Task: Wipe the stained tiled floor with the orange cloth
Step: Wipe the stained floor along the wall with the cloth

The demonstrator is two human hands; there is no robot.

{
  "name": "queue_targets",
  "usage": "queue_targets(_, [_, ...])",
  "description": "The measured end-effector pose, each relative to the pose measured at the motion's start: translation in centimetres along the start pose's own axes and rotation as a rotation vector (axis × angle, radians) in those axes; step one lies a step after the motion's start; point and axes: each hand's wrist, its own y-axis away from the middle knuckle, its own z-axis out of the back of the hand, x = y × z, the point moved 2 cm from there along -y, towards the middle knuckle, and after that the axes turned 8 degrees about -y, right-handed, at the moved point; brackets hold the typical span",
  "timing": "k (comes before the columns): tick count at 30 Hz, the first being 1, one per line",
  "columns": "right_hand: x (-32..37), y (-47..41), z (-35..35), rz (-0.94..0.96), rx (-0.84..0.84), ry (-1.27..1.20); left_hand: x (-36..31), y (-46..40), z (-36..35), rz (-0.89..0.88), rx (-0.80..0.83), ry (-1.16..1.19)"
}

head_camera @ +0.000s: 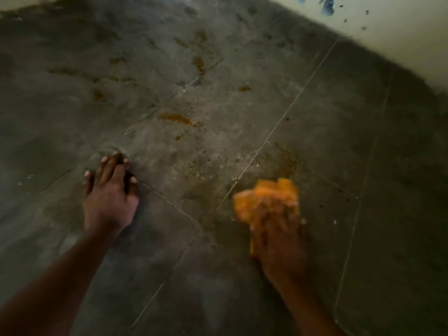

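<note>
The grey tiled floor [315, 117] fills the view and carries brown-orange stains, the largest streak [175, 118] near the middle and smaller blotches [199, 63] farther off. My right hand [276, 236] presses a crumpled orange cloth [265, 198] flat on the floor at the lower right; both are motion-blurred. A faint brown smear [284, 157] lies just beyond the cloth. My left hand [109, 190] rests on the floor at the lower left, fingers spread, holding nothing.
A pale wall [388, 27] with chipped blue paint runs along the top right, meeting the floor at a dark edge. Gritty crumbs [194, 166] lie scattered between my hands. Thin light grout lines cross the tiles diagonally.
</note>
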Motion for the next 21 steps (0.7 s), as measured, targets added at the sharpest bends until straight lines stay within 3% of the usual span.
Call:
queue_targets(3, [2.2, -7.8, -0.7, -0.373, -0.039, -0.074, 0.2, -0.3, -0.3, -0.009, -0.02, -0.027])
queue_targets(5, [5.9, -10.9, -1.6, -0.317, 0.01, -0.146, 0.1, -0.5, -0.3, -0.008, -0.029, -0.039])
queue_targets(8, [9.0, -8.6, -1.7, 0.05, 0.038, -0.152, 0.0, -0.4, -0.3, 0.006, -0.042, -0.054])
queue_targets(10, [7.3, -4.7, -1.2, 0.209, 0.102, -0.122, 0.0, -0.3, -0.3, 0.016, -0.032, -0.047])
queue_targets(12, [3.0, -3.7, -0.7, 0.147, 0.148, -0.086, 0.2, -0.3, -0.4, 0.01, -0.012, -0.047])
queue_targets(15, [-2.3, -7.9, 0.0, -0.259, 0.089, -0.052, 0.7, -0.5, -0.9, -0.003, -0.016, -0.055])
queue_targets(17, [-2.1, -11.7, 0.2, -0.471, 0.032, -0.137, 1.0, -0.6, -1.2, -0.012, -0.023, -0.074])
queue_targets(19, [0.5, -13.9, 0.0, -0.448, 0.038, -0.172, 0.9, -0.8, -1.3, -0.011, -0.009, -0.08])
queue_targets(21, [2.9, -13.3, -0.4, -0.197, 0.054, -0.148, 0.8, -1.0, -1.2, 0.006, 0.009, -0.08])
